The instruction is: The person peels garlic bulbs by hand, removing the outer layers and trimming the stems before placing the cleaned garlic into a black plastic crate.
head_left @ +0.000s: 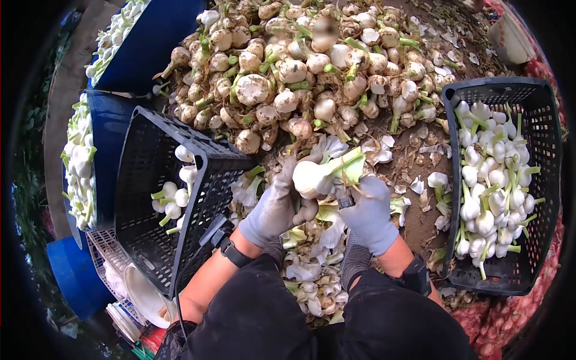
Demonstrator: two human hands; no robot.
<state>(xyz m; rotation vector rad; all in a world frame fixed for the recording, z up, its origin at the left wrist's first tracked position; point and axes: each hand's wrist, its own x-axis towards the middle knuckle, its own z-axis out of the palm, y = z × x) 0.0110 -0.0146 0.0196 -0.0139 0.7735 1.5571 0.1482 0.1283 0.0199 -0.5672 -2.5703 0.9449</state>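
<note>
A white garlic bulb (pixel 311 180) with a thick, pale green stem sits up between my two gloved hands, its stem pointing right. My left hand (pixel 271 207) is closed around the bulb's left and lower side, fingertips dirty. At the stem end my right hand (pixel 369 217) is curled, its fingers by a loose leaf layer (pixel 353 165). A small dark tool (pixel 345 200) shows between those fingers; I cannot tell its kind. Beneath the hands, peeled skins and leaves (pixel 312 270) lie between my feet.
Ahead is a heap of soil-covered garlic (pixel 270 84). To the right stands a black crate (pixel 510 279) holding peeled bulbs. On the left a tilted black crate (pixel 159 240) has several bulbs, beside blue tubs (pixel 111 144) filled with garlic. Red net sacks (pixel 528 306) lie at right.
</note>
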